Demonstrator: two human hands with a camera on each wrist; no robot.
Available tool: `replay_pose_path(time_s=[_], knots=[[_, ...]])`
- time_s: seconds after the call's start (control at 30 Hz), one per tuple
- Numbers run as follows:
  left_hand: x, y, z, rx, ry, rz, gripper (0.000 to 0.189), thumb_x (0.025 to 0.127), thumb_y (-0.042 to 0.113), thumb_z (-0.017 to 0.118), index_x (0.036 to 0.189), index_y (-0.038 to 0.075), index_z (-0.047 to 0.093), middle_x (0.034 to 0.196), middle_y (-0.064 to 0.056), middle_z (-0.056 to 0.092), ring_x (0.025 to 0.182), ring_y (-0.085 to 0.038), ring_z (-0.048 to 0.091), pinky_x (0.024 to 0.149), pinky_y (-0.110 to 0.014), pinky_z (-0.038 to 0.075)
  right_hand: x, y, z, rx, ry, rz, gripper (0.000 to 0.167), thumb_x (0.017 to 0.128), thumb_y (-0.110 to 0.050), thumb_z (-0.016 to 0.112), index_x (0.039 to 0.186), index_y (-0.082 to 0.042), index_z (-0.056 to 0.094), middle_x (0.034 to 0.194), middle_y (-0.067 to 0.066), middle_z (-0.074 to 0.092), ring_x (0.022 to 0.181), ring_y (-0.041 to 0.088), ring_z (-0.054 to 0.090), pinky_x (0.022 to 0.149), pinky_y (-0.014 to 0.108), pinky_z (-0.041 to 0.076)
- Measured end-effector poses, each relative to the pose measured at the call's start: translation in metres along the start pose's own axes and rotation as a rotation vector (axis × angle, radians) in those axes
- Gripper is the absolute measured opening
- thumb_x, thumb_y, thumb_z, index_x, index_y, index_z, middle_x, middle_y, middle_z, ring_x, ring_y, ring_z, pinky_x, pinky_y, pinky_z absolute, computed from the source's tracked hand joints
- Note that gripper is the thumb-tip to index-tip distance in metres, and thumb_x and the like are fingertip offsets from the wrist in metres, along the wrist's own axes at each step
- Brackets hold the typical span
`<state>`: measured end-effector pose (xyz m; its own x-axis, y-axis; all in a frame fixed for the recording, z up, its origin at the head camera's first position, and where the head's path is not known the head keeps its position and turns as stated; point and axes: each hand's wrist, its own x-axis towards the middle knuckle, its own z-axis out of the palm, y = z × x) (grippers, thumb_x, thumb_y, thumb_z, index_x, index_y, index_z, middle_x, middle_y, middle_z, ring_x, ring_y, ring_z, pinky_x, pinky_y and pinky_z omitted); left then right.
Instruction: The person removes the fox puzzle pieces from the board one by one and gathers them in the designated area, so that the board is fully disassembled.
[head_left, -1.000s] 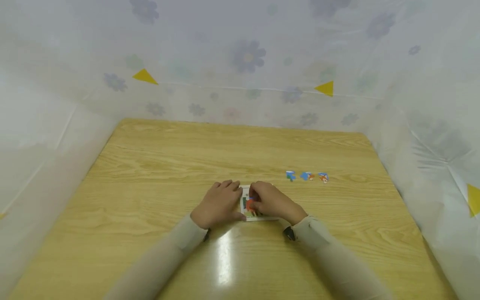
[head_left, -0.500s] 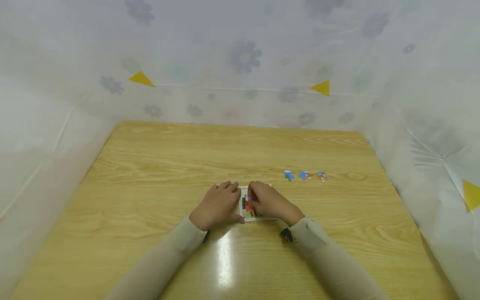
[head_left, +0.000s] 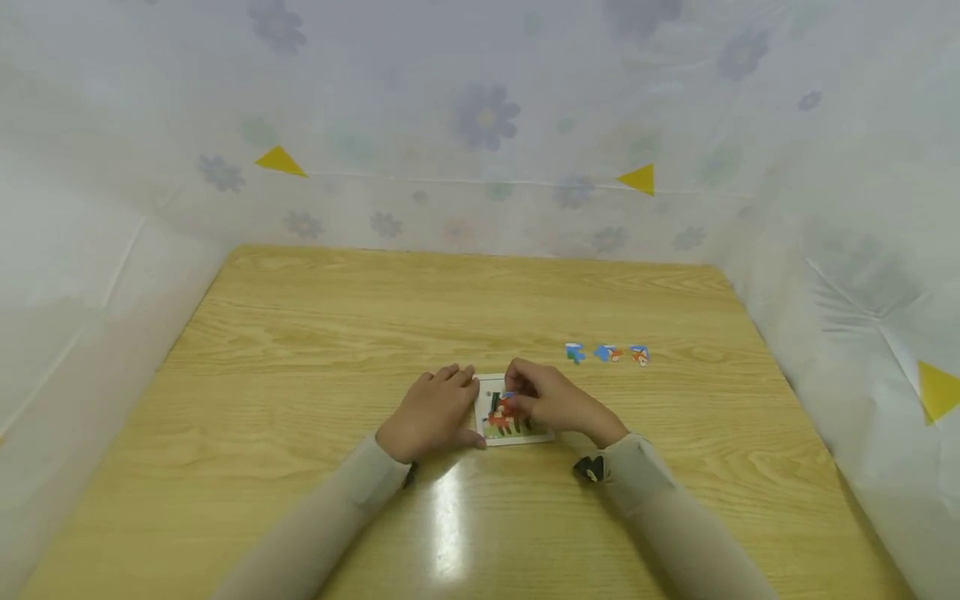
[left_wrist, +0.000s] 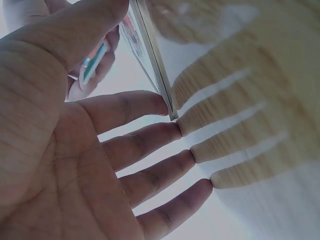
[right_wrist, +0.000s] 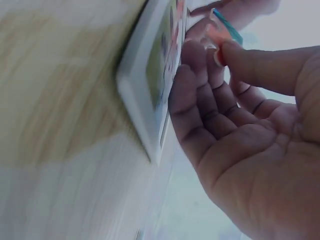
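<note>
A small white-rimmed puzzle tray [head_left: 517, 442] lies on the table, showing a red, green and brown picture. My left hand [head_left: 429, 415] is at its left side, fingers straight and spread; in the left wrist view the thumb and forefinger touch the tray's edge [left_wrist: 159, 75]. Over the picture, my right hand [head_left: 561, 407] pinches a puzzle piece [right_wrist: 220, 31] between thumb and forefinger. That piece, orange-red with a blue-green edge, is tilted and raised off the picture. The right hand hides the tray's upper right part.
Beyond the tray to the right, three loose puzzle pieces lie in a row: a blue and green one [head_left: 574, 353], a blue and orange one [head_left: 608, 353] and another [head_left: 639, 355]. The wooden table [head_left: 337, 317] is enclosed by pale flowered sheeting [head_left: 420, 108].
My right hand has lifted slightly and shifted right, with a puzzle piece between its fingertips, uncovering more of the picture. The left hand stays at the tray's edge. The head view has shifted slightly.
</note>
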<state>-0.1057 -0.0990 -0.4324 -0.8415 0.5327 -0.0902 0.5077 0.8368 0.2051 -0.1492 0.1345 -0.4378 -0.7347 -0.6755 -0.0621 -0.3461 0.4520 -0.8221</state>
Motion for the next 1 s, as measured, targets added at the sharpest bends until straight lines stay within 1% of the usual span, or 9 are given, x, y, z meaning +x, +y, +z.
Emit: replay_pose_path(time_s=[0.1, 0.17, 0.23, 0.3, 0.4, 0.47, 0.57, 0.7, 1.0], knots=[[0.000, 0.000, 0.000, -0.010, -0.010, -0.006, 0.091, 0.080, 0.064, 0.080, 0.143, 0.003, 0.058, 0.157, -0.015, 0.047, 0.143, -0.038, 0.043, 0.111, -0.057, 0.040, -0.006, 0.006, -0.008, 0.008, 0.035, -0.008, 0.010, 0.101, 0.000, 0.063, 0.101, -0.008, 0.057, 0.090, 0.005, 0.062, 0.078, 0.019, 0.059, 0.069, 0.029, 0.052], [-0.001, -0.001, 0.000, -0.011, -0.017, -0.007, 0.092, 0.081, 0.065, 0.079, 0.145, 0.003, 0.057, 0.158, -0.015, 0.045, 0.144, -0.038, 0.042, 0.112, -0.057, 0.039, -0.010, 0.012, -0.016, -0.025, 0.068, -0.018, 0.011, 0.100, 0.002, 0.063, 0.101, -0.007, 0.058, 0.091, 0.005, 0.060, 0.078, 0.019, 0.057, 0.068, 0.029, 0.050], [-0.001, -0.001, 0.001, -0.006, -0.023, -0.004, 0.092, 0.082, 0.065, 0.079, 0.146, 0.003, 0.056, 0.159, -0.014, 0.044, 0.145, -0.038, 0.041, 0.113, -0.056, 0.039, -0.016, 0.019, -0.026, -0.061, 0.103, -0.008, 0.010, 0.100, 0.004, 0.062, 0.101, -0.006, 0.058, 0.090, 0.006, 0.061, 0.076, 0.020, 0.056, 0.066, 0.029, 0.049], [-0.001, -0.001, 0.002, 0.000, -0.023, 0.001, 0.092, 0.082, 0.065, 0.078, 0.147, 0.004, 0.056, 0.159, -0.014, 0.044, 0.145, -0.037, 0.041, 0.113, -0.056, 0.039, -0.023, 0.026, -0.037, -0.102, 0.138, 0.025, 0.008, 0.100, 0.004, 0.062, 0.100, -0.004, 0.059, 0.090, 0.006, 0.061, 0.076, 0.020, 0.054, 0.066, 0.030, 0.047], [0.000, -0.002, 0.003, 0.009, -0.017, 0.007, 0.092, 0.082, 0.066, 0.078, 0.147, 0.004, 0.056, 0.158, -0.014, 0.045, 0.144, -0.037, 0.042, 0.113, -0.055, 0.039, -0.032, 0.037, -0.053, -0.159, 0.179, 0.109, 0.007, 0.100, 0.003, 0.061, 0.100, -0.003, 0.059, 0.091, 0.006, 0.062, 0.077, 0.020, 0.054, 0.067, 0.032, 0.048], [0.000, -0.003, 0.004, 0.012, -0.010, 0.010, 0.092, 0.082, 0.066, 0.078, 0.146, 0.004, 0.056, 0.158, -0.014, 0.046, 0.143, -0.037, 0.043, 0.112, -0.055, 0.040, -0.038, 0.042, -0.062, -0.198, 0.198, 0.161, 0.005, 0.100, 0.002, 0.061, 0.101, -0.003, 0.060, 0.094, 0.007, 0.062, 0.081, 0.021, 0.056, 0.071, 0.034, 0.049], [0.000, -0.003, 0.003, 0.010, -0.005, 0.012, 0.092, 0.081, 0.065, 0.079, 0.146, 0.003, 0.057, 0.157, -0.014, 0.046, 0.143, -0.038, 0.043, 0.112, -0.056, 0.040, -0.045, 0.046, -0.072, -0.256, 0.209, 0.221, 0.004, 0.100, -0.001, 0.063, 0.101, -0.004, 0.060, 0.096, 0.008, 0.063, 0.083, 0.023, 0.057, 0.073, 0.038, 0.050], [-0.001, -0.002, 0.001, -0.001, -0.004, 0.011, 0.091, 0.081, 0.063, 0.080, 0.145, 0.003, 0.057, 0.157, -0.014, 0.046, 0.143, -0.038, 0.043, 0.111, -0.056, 0.041, -0.048, 0.048, -0.076, -0.303, 0.205, 0.263, 0.005, 0.101, -0.004, 0.065, 0.101, -0.004, 0.060, 0.095, 0.008, 0.065, 0.082, 0.023, 0.059, 0.073, 0.039, 0.050], [-0.003, 0.000, -0.001, -0.029, -0.013, 0.015, 0.090, 0.082, 0.062, 0.080, 0.145, 0.002, 0.056, 0.158, -0.015, 0.045, 0.145, -0.039, 0.041, 0.111, -0.059, 0.040, -0.042, 0.052, -0.070, -0.369, 0.210, 0.272, 0.007, 0.098, -0.008, 0.072, 0.098, -0.006, 0.064, 0.090, 0.004, 0.066, 0.079, 0.020, 0.060, 0.073, 0.038, 0.051]])
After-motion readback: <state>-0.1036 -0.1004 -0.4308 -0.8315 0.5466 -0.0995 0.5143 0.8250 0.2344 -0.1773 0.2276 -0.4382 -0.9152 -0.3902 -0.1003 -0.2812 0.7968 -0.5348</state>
